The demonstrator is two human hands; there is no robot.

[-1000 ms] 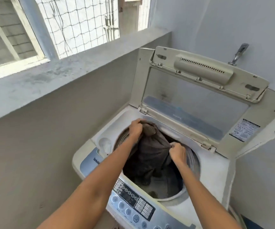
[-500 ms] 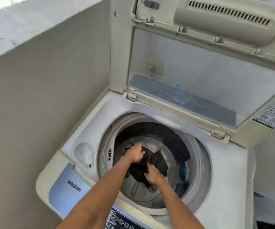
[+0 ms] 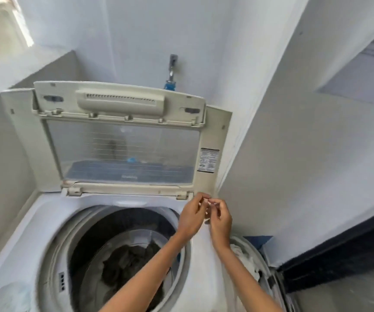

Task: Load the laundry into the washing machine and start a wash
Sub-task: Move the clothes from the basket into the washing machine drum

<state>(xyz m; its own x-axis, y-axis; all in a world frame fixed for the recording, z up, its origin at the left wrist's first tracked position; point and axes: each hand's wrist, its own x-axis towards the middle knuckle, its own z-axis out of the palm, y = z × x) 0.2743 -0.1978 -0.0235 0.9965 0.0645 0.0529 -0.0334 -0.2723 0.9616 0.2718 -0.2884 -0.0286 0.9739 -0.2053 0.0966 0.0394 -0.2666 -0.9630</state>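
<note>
Head view: risk is a spill or drop. Both hands work a small pale item point(image 3: 206, 202), too blurred to identify; a slip of the pinch would drop it onto the washing machine point(image 3: 204, 255) top or into the drum. Left hand point(image 3: 191, 213) and right hand point(image 3: 220, 218) meet fingertip to fingertip, fingers curled and pinching the item between them. Dark laundry point(image 3: 127, 264) lies in the drum, below and left of the fingers; open lid point(image 3: 123, 140) stands just behind them
</note>
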